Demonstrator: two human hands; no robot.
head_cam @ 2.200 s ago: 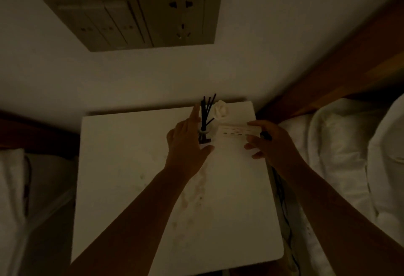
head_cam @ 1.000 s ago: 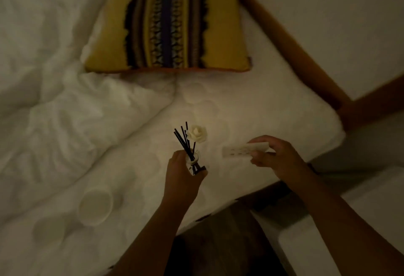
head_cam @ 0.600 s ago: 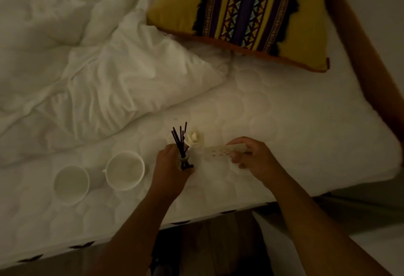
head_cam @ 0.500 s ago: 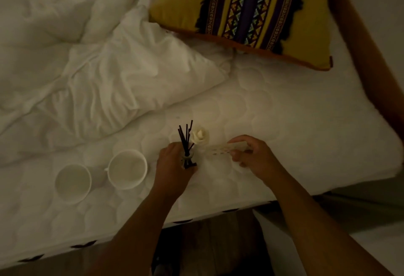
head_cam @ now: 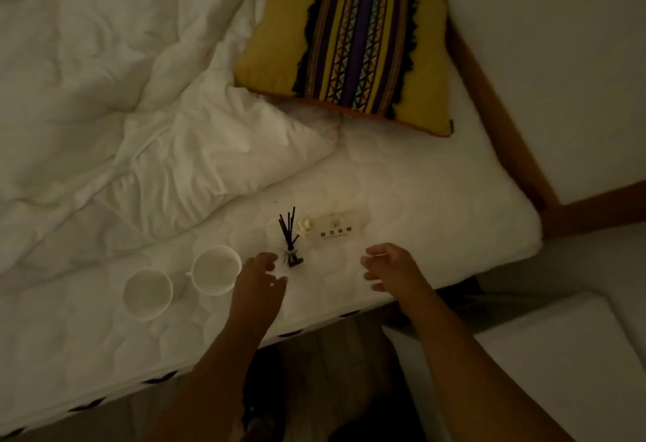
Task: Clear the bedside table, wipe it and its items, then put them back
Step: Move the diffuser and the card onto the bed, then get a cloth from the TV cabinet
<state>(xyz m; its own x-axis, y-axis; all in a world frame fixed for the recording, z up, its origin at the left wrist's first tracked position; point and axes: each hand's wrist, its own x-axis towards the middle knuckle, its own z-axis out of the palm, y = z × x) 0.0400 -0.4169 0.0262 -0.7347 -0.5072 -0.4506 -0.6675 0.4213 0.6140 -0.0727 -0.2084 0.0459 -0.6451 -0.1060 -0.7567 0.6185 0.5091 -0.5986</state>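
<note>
Wide white quilted mattress, yellow striped cushion at its far right corner, white bedside table off the near right corner. Left hand and right hand hover at the near edge, fingers loosely curled, gripping nothing. A white round cup and a second white cup sit left of the left hand. Beyond the hands, a white printed card lies flat; just beside it, a small black-stick reed diffuser stands upright.

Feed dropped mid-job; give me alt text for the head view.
The left hand and right hand hover empty, fingers relaxed, over a white mattress where a reed diffuser, a printed card and two white cups sit. A striped yellow cushion lies farther back; the bedside table shows lower right.
</note>
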